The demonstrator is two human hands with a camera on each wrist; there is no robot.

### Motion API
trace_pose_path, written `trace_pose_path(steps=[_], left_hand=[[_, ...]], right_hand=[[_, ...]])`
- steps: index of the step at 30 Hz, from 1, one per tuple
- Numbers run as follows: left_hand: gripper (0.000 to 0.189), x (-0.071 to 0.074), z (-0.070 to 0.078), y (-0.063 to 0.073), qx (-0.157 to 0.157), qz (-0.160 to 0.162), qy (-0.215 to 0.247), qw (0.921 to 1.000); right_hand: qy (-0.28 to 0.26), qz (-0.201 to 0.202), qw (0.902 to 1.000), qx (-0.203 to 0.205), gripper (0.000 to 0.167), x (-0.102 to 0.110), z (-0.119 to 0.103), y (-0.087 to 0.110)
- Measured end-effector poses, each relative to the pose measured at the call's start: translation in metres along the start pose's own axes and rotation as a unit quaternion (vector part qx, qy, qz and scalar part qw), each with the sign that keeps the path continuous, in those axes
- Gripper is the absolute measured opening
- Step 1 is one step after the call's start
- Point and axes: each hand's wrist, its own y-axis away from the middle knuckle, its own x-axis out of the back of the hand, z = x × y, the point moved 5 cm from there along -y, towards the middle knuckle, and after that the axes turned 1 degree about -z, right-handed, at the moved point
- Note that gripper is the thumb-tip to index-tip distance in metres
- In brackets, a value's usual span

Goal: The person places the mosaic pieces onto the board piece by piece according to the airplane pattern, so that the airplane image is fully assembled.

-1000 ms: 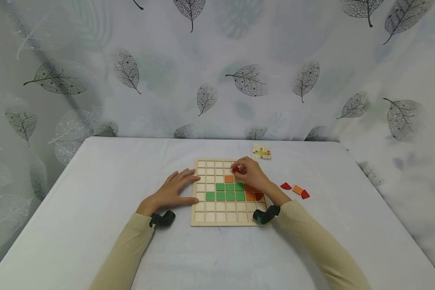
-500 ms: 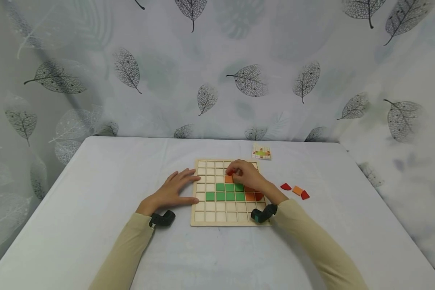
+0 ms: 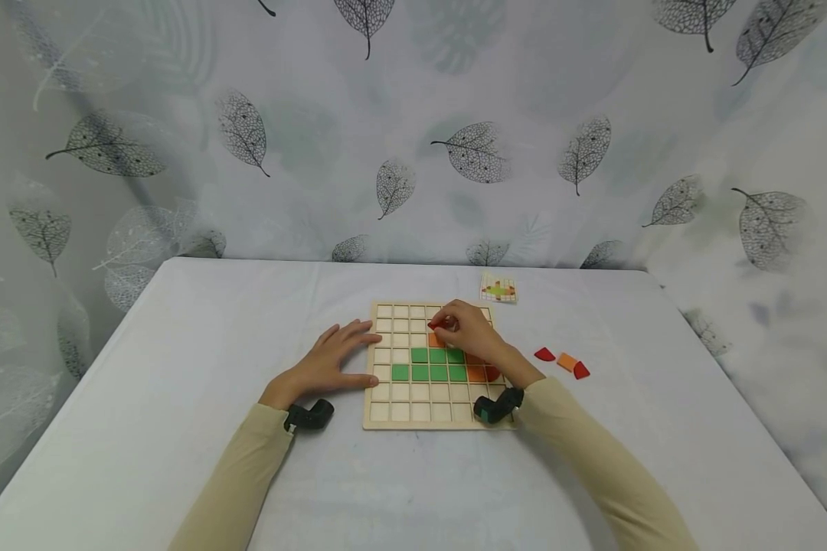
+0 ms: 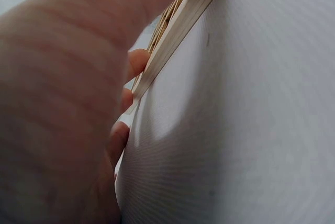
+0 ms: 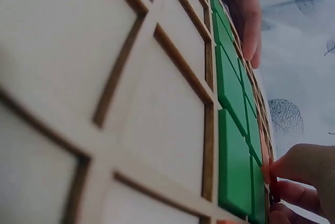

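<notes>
I count one wooden grid board [image 3: 427, 427] on the white-covered counter [image 3: 358, 490], and two hands at it. The left hand [image 3: 327, 361] lies with fingers spread wide, touching the board's left edge. The right hand [image 3: 470, 327] pinches one red piece [image 3: 433, 326] over the far part of the board, just beyond an orange square [image 3: 433, 340] set in a cell; I can't tell whether the red piece touches the board.

Seven green squares [image 3: 420, 373] show in the cells: four in the nearer row, three in the farther. To their right I see two more orange pieces [image 3: 476, 373], one partly covered, and one red rounded piece [image 3: 493, 373]. The right hand and wrist block some cells there, so more may be hidden.

Right of the board lie three loose pieces: two red wedges [image 3: 544, 354] and, between them, one orange tile [image 3: 567, 362]. One printed card [image 3: 498, 288] lies near the far right corner. Two black wrist cameras [image 3: 310, 415] are worn, one per wrist; the right one covers near cells. A leaf-print backdrop [image 3: 303, 207] hangs behind.
</notes>
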Motion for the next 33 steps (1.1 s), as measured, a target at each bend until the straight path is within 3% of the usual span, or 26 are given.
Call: trace_pose_path(steps=[15,27,33], left_hand=[[0.071,-0.002,0.002,0.0,0.0,-0.002,-0.001,1.0],[0.07,-0.003,-0.001,0.001,0.004,0.002,-0.005,1.0],[0.07,-0.003,-0.002,0.0,0.002,0.006,-0.009,0.9999]], right_hand=[[-0.018,-0.028,0.9993,-0.016,0.016,0.001,0.004,0.004],[-0.011,-0.02,0.9993,-0.029,0.016,-0.001,0.008,0.006],[-0.014,-0.013,0.9997,-0.014,0.015,0.002,0.005,0.007]])
